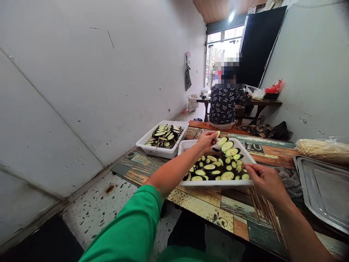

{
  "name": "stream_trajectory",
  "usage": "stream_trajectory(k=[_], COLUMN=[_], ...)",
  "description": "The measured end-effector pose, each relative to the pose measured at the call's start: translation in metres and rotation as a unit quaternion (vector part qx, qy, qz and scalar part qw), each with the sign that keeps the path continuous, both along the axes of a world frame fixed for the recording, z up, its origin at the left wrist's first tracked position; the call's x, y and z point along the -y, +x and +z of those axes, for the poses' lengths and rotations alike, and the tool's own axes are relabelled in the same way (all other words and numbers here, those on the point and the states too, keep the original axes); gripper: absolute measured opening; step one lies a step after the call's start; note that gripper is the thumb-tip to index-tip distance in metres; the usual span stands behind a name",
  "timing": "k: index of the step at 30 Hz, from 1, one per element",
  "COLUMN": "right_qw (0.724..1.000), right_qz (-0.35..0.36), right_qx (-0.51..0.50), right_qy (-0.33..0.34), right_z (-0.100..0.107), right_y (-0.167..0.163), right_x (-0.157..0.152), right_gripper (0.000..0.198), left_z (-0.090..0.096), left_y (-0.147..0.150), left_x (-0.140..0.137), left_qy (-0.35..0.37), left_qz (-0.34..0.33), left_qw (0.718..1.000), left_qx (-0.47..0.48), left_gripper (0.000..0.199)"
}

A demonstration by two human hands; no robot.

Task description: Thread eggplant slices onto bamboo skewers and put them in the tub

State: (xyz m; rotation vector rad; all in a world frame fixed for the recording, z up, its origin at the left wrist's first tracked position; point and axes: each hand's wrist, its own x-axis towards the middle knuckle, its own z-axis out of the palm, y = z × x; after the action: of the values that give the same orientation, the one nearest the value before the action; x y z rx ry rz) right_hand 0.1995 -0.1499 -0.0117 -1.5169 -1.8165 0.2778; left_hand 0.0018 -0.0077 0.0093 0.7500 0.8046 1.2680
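My left hand [207,140] is closed at the far rim of the nearer white tub, pinching an eggplant slice [218,134] at the upper end of a row. Several more eggplant slices [227,146] line up from there toward my right hand [263,178]. Thumb and fingers of that hand are pressed on the thin skewer [244,164] at the row's lower end. Loose oval slices float in dark liquid in the tub [215,183]. Beneath my right hand spreads a bundle of bare wooden skewers [265,209]; whether the palm also holds some is hidden.
Another white tub [156,150] holds skewered slices at the left. Metal trays [327,189], a grey cloth [291,185] and a bagged bundle of pale sticks [323,148] lie at the right. A person [223,103] sits beyond the patchwork-patterned table [201,203], facing away.
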Motion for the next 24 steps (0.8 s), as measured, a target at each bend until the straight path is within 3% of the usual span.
stream_trajectory(k=[10,19,24], right_qw=[1.000,0.999,0.999], right_qz=[-0.005,-0.019,-0.013], right_qx=[0.007,-0.029,-0.040], right_qy=[-0.003,0.014,0.030], right_z=[0.0005,-0.0026,-0.0043], right_y=[0.0002,-0.0021,-0.0034], right_x=[0.0009,-0.0014,-0.0024], right_gripper=[0.035,0.034,0.034], left_z=[-0.0028,0.0025,0.0001], left_y=[0.0003,0.0001,-0.0008], left_x=[0.0010,0.0030,0.0027], left_qy=[0.010,-0.032,0.021], left_qz=[-0.027,-0.058,-0.078], left_qw=[0.999,0.998,0.996], left_qx=[-0.033,-0.013,-0.030], left_gripper=[0.018,0.019,0.020])
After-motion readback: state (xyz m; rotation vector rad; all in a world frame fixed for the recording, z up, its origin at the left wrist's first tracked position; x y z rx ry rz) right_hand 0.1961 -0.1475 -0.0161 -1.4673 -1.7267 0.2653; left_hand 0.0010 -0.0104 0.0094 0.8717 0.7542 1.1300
